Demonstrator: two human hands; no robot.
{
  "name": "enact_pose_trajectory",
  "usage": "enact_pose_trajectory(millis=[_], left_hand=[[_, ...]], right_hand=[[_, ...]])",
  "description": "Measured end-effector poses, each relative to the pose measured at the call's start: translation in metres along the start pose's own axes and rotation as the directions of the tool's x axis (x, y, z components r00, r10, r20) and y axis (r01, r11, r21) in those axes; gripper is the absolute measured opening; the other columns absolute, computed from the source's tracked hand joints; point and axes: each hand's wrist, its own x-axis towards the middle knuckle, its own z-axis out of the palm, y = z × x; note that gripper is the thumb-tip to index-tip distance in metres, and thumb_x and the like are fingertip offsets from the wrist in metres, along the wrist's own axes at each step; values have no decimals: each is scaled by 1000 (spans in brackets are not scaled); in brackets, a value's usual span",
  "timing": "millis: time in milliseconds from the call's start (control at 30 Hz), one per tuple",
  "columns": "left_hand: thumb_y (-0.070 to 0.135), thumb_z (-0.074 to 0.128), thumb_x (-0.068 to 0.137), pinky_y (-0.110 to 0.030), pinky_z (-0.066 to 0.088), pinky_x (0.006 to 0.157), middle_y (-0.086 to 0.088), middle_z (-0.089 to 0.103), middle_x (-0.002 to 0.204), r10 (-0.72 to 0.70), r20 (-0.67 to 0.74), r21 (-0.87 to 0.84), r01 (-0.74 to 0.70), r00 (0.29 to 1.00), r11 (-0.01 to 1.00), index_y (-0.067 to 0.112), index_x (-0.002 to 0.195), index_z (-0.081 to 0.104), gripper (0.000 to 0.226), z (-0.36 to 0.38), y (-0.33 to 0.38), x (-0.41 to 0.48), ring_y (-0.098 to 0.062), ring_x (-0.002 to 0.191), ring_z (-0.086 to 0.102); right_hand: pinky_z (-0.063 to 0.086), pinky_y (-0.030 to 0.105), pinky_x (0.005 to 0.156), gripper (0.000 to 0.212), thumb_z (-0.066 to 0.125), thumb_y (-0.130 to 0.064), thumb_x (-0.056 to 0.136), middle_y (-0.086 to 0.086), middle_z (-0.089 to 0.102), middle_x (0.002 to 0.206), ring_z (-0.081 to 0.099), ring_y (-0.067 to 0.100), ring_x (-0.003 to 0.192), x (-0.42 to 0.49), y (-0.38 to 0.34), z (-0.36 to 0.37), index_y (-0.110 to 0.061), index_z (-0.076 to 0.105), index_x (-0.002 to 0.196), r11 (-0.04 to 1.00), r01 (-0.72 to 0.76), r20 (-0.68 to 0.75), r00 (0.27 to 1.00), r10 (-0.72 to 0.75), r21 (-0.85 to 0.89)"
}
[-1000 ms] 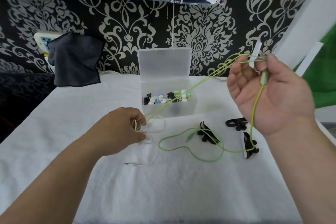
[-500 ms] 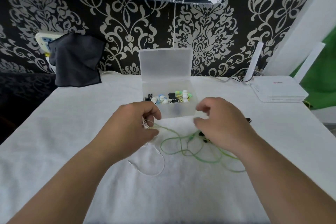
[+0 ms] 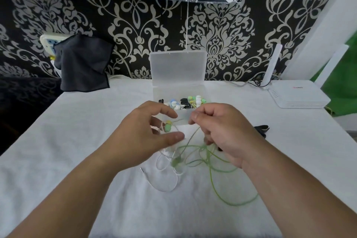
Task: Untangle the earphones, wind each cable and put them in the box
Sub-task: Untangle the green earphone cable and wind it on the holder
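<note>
Green earphones lie tangled with a thin white earphone cable [image 3: 167, 186] on the white tablecloth, and the slack green cable [image 3: 231, 203] loops out to the right. My left hand [image 3: 143, 137] has thumb and index finger spread, with a green earbud [image 3: 167, 127] against its curled inner fingers. My right hand [image 3: 222, 133] pinches the green cable between thumb and index finger, just in front of the box. The clear plastic box [image 3: 154, 92] stands behind both hands with its lid up. It holds several coloured ear tips [image 3: 193, 100].
Black ear hooks [image 3: 261, 129] lie right of my right hand, partly hidden by it. A white router [image 3: 299, 95] sits at the back right. A dark cloth [image 3: 83, 63] hangs over a power strip at the back left. The table drops off at the left edge.
My right hand came down from high on the right to the middle, beside my left hand. The taut green cable went slack and fell in loops. My left thumb and index finger spread apart.
</note>
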Motion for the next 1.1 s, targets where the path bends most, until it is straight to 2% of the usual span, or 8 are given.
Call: enact_pose_trajectory(millis=[133,267,367,500,733,867,967,1100], left_hand=[[12,78,83,-12,32,39,0,71,72,-98,-68,-139,88,993,986,25,89,70,16,1,2,1,-4,43,49],[-14,60,82,-26,55,56,5,72,88,-130,-146,-167,105,981,980,22,88,69,38,1,-3,4,-14,67,72],[-11,56,84,-35,54,65,0,71,79,-111,-161,-186,80,981,979,21,84,71,35,-1,-8,8,-14,61,65],[13,75,85,-19,39,54,-13,64,70,-33,-62,-160,23,998,987,24,79,75,13,-2,-5,4,-13,55,48],[10,74,86,-27,56,68,-4,73,69,-43,-69,-144,33,997,989,18,79,76,11,1,0,5,-16,64,69],[17,69,91,-44,55,71,-2,75,74,-119,21,-126,121,993,985,18,79,75,14,5,-4,4,-26,69,64],[16,67,90,-31,48,63,5,74,71,-204,64,-21,205,977,978,21,78,75,16,5,-8,4,-28,72,65],[4,59,84,-23,45,56,5,71,66,-270,-105,104,281,957,954,25,72,72,28,-6,-16,9,-17,60,63]], right_hand=[[32,34,57,26,58,-17,98,-9,33,47,27,10,42,-2,-4,-3,-15,69,75,993,45,-44,998,-40,105],[28,30,51,25,54,-10,100,-7,30,47,24,9,38,-1,-7,-8,-7,65,78,967,49,-99,995,-25,249],[28,31,52,26,53,-10,101,-6,28,48,23,9,39,-4,-8,-8,-7,63,76,964,41,-27,999,-35,264],[31,33,54,28,58,-14,99,-7,31,46,26,9,39,-2,-4,-9,-11,67,72,990,29,-41,999,-23,138],[36,31,64,27,59,-22,98,-19,42,40,40,1,40,-6,-1,-1,-15,72,74,987,75,76,995,-64,-139],[32,33,57,26,60,-22,97,-6,31,51,26,12,46,-7,-4,0,-16,73,75,971,92,174,976,-133,221],[36,25,53,21,61,-30,85,-4,30,52,22,11,43,-9,-15,-5,-16,73,74,884,60,175,972,-158,464],[38,25,53,24,56,-20,97,-3,30,56,22,11,45,-6,-16,-18,-9,72,83,897,9,128,989,-73,442]])
